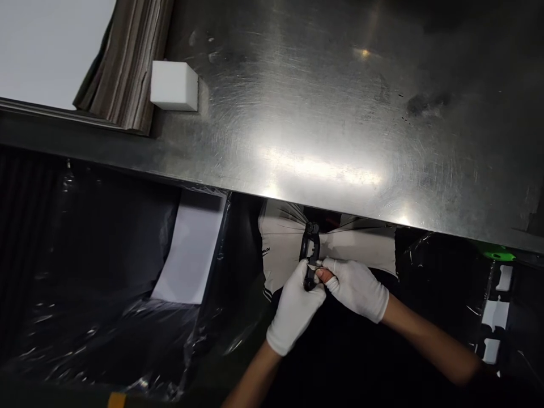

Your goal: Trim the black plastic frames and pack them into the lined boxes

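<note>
Both of my hands wear white gloves and meet over my lap, just below the table edge. My left hand (297, 309) grips the lower end of a black, elongated plastic part (311, 241) with an opening along its middle. The part points away from me, roughly upright in the view. Close against its lower end, my right hand (357, 287) has its fingers pinched together, with a bare thumb tip showing through the glove. Whether a small piece sits in that pinch is too small to tell.
A scratched metal table (323, 113) spans the top. On it stand a white foam block (174, 85) and a stack of sheets (127, 68) at left. Below left, a plastic-lined bin (106, 243) holds a white sheet (191, 249). White cut-out pieces (495, 314) lie at right.
</note>
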